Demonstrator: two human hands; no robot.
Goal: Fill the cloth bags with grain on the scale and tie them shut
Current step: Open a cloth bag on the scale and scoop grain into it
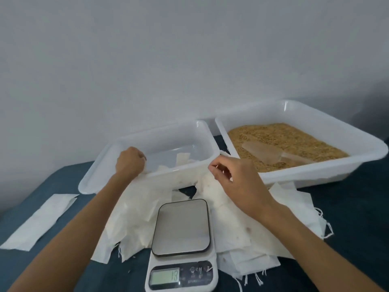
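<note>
The table [347, 207] was covered in a plain dark teal cloth. Both tubs were translucent white plastic: the left tub [101, 171] showed pale cloth pieces through its wall, and the right tub [315, 175] held golden-brown, speckled grain [284, 138]. A clear, colourless scoop [265, 153] lay on the grain. The cloth bags [242, 234] were off-white with white drawstrings and a few faint brownish spots. The scale [181, 226] had a silver-grey platform edged in black, a white body, and a pale green display with dark digits. The wall [168, 60] behind was plain light grey.
</note>
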